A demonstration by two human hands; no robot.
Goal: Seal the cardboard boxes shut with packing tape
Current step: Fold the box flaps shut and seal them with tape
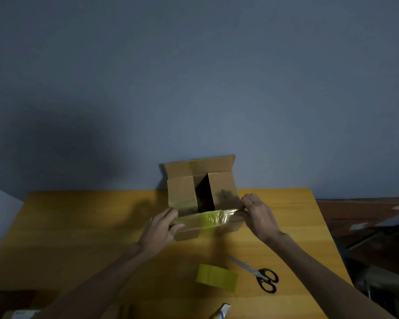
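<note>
Head view. Cardboard box (202, 194) sits mid-table (78, 226) at the far edge, against the wall. Far flap stands upright, and the two side flaps are folded in with a dark gap between them. The top is not closed.

Yellow tape strip (206, 218) is stretched across the box's near top edge. Left hand (162, 227) pinches its left end, thumb below and fingers over. Right hand (258, 216) pinches the right end with curled fingers. Strip looks creased and glossy toward the right.

Tape roll (217, 277) and scissors (262, 276) lie near the person, just beside each other, untouched.

Risks, as judged:
- If the strip lands with the flaps apart, it bonds to one edge only and seals nothing.
- The creases may fold adhesive onto itself, giving a weak hold.
- Uneven pull between the hands could skew the strip or drag the light box.
- The strip may sag into the gap.
</note>
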